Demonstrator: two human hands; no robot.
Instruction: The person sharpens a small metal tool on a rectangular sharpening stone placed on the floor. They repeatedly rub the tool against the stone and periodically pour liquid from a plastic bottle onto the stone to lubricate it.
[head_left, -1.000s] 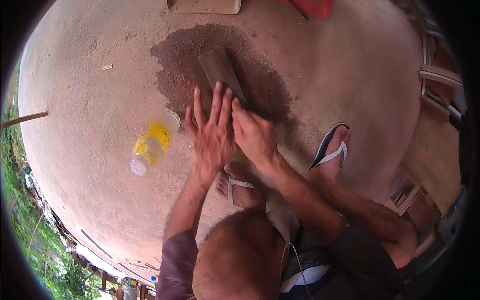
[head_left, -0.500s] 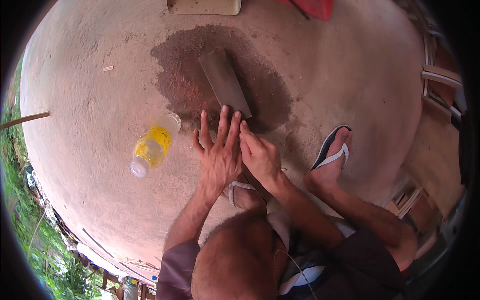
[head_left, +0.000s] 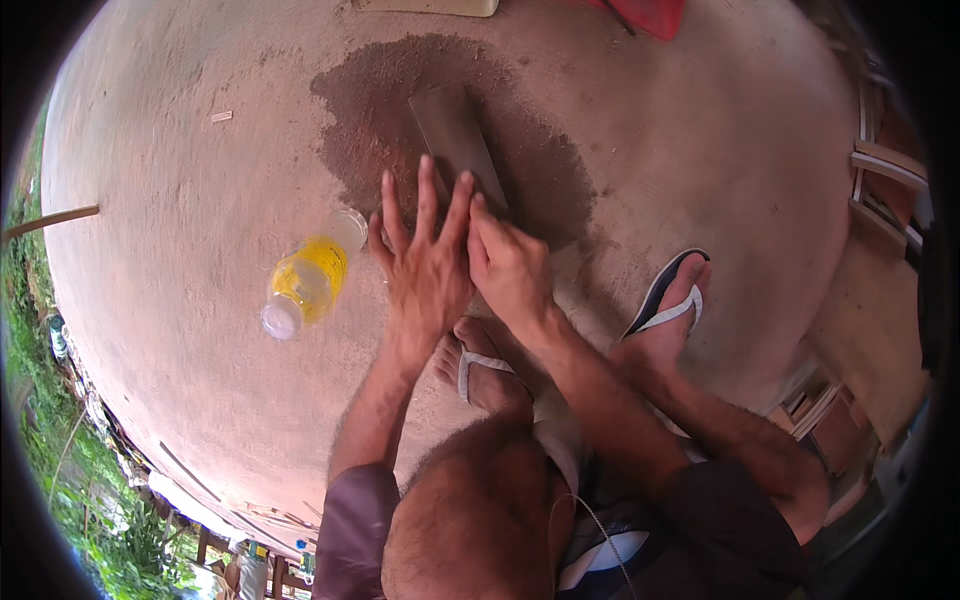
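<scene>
A flat grey rectangular block, like a sharpening stone (head_left: 448, 122), lies lengthwise on a dark wet patch (head_left: 365, 110) of the floor. My left hand (head_left: 427, 265) reaches over its near end, palm down, with the fingers stretched out and spread; the fingertips rest on or just over the block. Right beside it, my right hand (head_left: 515, 270) is closed, thumb and fingers pressed together at the block's near right edge. Whatever it grips is hidden beneath the two hands. To the left, a clear plastic bottle (head_left: 308, 278) with a yellow label lies on its side.
My sandalled feet stand close by, the left sandal (head_left: 478, 370) behind my hands and the right sandal (head_left: 665, 295) off to the right. A pale tray (head_left: 430, 6) and a red object (head_left: 660, 15) lie at the far edge. Wooden pieces (head_left: 885, 165) are stacked at right.
Both hands have slid forward together along the block and now cover more of its near end. The left fingers are spread wider. The whole view has shifted slightly.
</scene>
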